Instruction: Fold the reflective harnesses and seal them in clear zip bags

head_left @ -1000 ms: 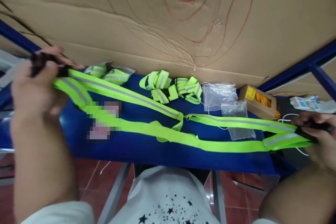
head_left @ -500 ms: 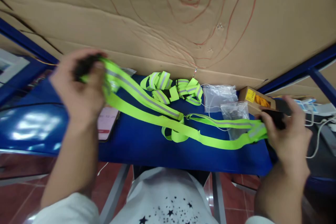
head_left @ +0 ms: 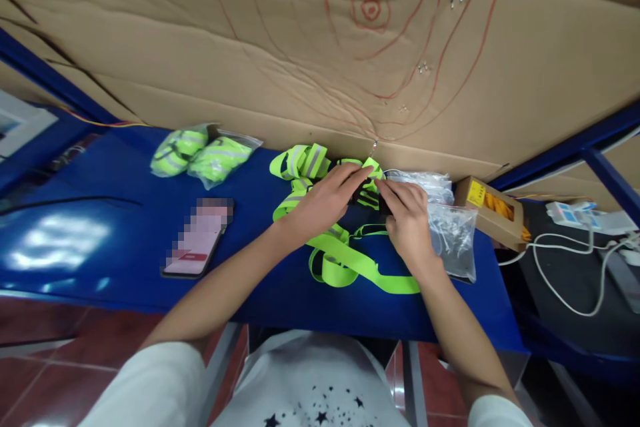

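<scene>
A neon-yellow reflective belt (head_left: 380,273) with grey stripes lies in loose loops on the blue table, its ends running up to my hands. My left hand (head_left: 325,200) is closed on one end of it, where a dark part shows by the fingertips. Close beside it, my right hand (head_left: 407,217) is closed on the other end, with another black piece under the fingers. The fingers hide most of these black parts, and I cannot tell whether they are joined. Behind the hands are bundled reflective belts (head_left: 303,161), partly covered by my left hand.
Two bagged reflective belts (head_left: 220,157) lie at the back left, with a phone (head_left: 193,243) in front of them. To the right are clear plastic bags (head_left: 455,237), an open cardboard box (head_left: 493,210) with orange contents, and white cables (head_left: 570,253). A cardboard panel (head_left: 280,67) rises behind the table.
Both hands have come in from far apart to meet over the middle of the table, bringing the belt's ends together. The stretched belt has slackened into loops. The bagged belts and phone are now uncovered.
</scene>
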### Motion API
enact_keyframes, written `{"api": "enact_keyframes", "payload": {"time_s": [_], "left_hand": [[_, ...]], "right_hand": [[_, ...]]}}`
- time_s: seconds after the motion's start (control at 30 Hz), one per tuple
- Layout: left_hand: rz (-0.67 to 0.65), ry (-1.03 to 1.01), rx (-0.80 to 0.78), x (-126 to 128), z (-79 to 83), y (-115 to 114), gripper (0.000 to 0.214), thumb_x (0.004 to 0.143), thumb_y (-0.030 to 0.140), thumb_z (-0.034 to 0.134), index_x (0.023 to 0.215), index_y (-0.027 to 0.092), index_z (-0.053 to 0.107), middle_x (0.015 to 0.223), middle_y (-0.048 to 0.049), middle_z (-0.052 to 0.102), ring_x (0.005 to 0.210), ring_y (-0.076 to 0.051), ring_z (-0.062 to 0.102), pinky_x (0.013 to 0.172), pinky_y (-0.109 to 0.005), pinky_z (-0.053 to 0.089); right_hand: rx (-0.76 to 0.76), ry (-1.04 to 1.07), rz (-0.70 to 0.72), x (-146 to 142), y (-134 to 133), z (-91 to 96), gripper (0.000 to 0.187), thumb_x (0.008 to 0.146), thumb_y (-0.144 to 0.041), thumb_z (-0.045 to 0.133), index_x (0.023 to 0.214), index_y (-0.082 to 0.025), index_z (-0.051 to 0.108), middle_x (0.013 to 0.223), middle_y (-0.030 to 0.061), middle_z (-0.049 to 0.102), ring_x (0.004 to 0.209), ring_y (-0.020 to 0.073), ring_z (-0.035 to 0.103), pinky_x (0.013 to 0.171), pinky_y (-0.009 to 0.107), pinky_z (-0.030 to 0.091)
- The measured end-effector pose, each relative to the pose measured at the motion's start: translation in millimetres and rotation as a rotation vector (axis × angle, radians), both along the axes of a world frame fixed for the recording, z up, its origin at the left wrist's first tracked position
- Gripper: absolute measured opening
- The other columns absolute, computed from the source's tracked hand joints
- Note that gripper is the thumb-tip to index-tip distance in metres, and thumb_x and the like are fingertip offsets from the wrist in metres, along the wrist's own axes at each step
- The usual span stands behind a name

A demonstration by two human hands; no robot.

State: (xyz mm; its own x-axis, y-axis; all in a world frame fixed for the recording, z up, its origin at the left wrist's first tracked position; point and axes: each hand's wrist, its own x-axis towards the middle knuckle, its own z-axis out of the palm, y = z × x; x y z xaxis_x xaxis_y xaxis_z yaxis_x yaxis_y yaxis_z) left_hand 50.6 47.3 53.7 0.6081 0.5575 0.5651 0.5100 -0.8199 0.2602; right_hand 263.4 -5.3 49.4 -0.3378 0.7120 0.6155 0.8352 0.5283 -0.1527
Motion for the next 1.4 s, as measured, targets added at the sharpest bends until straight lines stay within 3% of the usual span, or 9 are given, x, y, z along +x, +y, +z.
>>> {"api": "enact_keyframes", "payload": {"time_s": [0.4,0.63,0.73,0.83,0.93,1.03,1.13,1.27,1.4], "left_hand": [[0.080,0.006,0.012,2,0.1,4,0.055,0.098,0.003,0.034,0.151,0.015,0.045,0.133,-0.0158,0.059,0.128,-0.026,0.060,0.113,-0.047,0.052],[0.131,-0.019,-0.050,10,9.5,6,0.061,0.096,0.002,0.034,0.156,0.011,0.038,0.141,-0.0201,0.057,0.133,-0.029,0.056,0.116,-0.049,0.047],[0.078,-0.156,-0.115,3,24.3,15,0.067,0.092,0.004,0.043,0.157,0.015,0.035,0.147,-0.0185,0.055,0.137,-0.031,0.054,0.117,-0.050,0.045],[-0.049,-0.458,-0.229,-7,35.2,24,0.063,0.089,0.014,0.059,0.149,0.022,0.042,0.147,-0.0125,0.058,0.131,-0.027,0.059,0.111,-0.040,0.049],[-0.118,-0.711,-0.392,-10,36.7,27,0.052,0.088,0.020,0.066,0.136,0.025,0.049,0.136,-0.0086,0.063,0.113,-0.020,0.066,0.094,-0.029,0.054],[-0.157,-0.778,-0.512,-6,33.4,26,0.046,0.086,0.020,0.070,0.129,0.023,0.053,0.125,-0.0067,0.066,0.103,-0.016,0.066,0.086,-0.026,0.054],[-0.123,-0.842,-0.560,-1,30.8,25,0.043,0.086,0.022,0.073,0.125,0.023,0.056,0.118,-0.0046,0.067,0.100,-0.015,0.066,0.084,-0.024,0.054],[-0.019,-1.023,-0.559,4,29.6,24,0.031,0.092,0.033,0.073,0.118,0.027,0.059,0.123,-0.0035,0.067,0.113,-0.018,0.067,0.092,-0.027,0.055],[-0.009,-1.163,-0.604,9,33.3,14,0.027,0.097,0.041,0.068,0.119,0.030,0.058,0.116,-0.0014,0.068,0.111,-0.019,0.070,0.091,-0.030,0.058]], "right_hand": [[0.043,0.021,-0.082,-11,11,1.4,0.081,0.080,0.003,0.045,0.155,-0.026,0.050,0.132,0.0125,0.066,0.120,0.0311,0.060,0.105,0.052,0.047],[-0.072,0.047,-0.122,-34,24,15.9,0.072,0.086,0.001,0.041,0.155,-0.019,0.049,0.141,0.0169,0.061,0.131,0.0318,0.056,0.112,0.056,0.044],[-0.177,0.151,0.006,-29,31,36.0,0.075,0.092,-0.013,0.056,0.163,-0.020,0.034,0.159,0.0177,0.044,0.151,0.0335,0.040,0.123,0.058,0.035],[-0.394,0.317,0.173,-9,38,52.8,0.106,0.084,-0.039,0.082,0.168,-0.026,0.020,0.172,0.0145,0.028,0.160,0.0343,0.028,0.130,0.058,0.027],[-0.660,0.509,0.406,16,50,53.8,0.108,0.080,-0.050,0.086,0.167,-0.033,0.024,0.171,0.0103,0.033,0.156,0.0318,0.037,0.129,0.056,0.030],[-0.853,0.622,0.621,30,59,44.5,0.100,0.076,-0.055,0.088,0.161,-0.038,0.038,0.171,0.0066,0.036,0.150,0.0308,0.047,0.126,0.052,0.037],[-0.871,0.618,0.599,33,60,39.6,0.098,0.073,-0.050,0.092,0.158,-0.039,0.044,0.169,0.0047,0.040,0.149,0.0292,0.048,0.126,0.049,0.037],[-0.822,0.497,0.480,27,51,47.9,0.083,0.075,-0.044,0.091,0.150,-0.031,0.058,0.152,0.0058,0.061,0.142,0.0292,0.056,0.124,0.048,0.040],[-0.821,0.523,0.600,16,44,59.2,0.073,0.077,-0.046,0.089,0.144,-0.029,0.063,0.144,0.0057,0.067,0.135,0.0286,0.061,0.121,0.045,0.043]]}}
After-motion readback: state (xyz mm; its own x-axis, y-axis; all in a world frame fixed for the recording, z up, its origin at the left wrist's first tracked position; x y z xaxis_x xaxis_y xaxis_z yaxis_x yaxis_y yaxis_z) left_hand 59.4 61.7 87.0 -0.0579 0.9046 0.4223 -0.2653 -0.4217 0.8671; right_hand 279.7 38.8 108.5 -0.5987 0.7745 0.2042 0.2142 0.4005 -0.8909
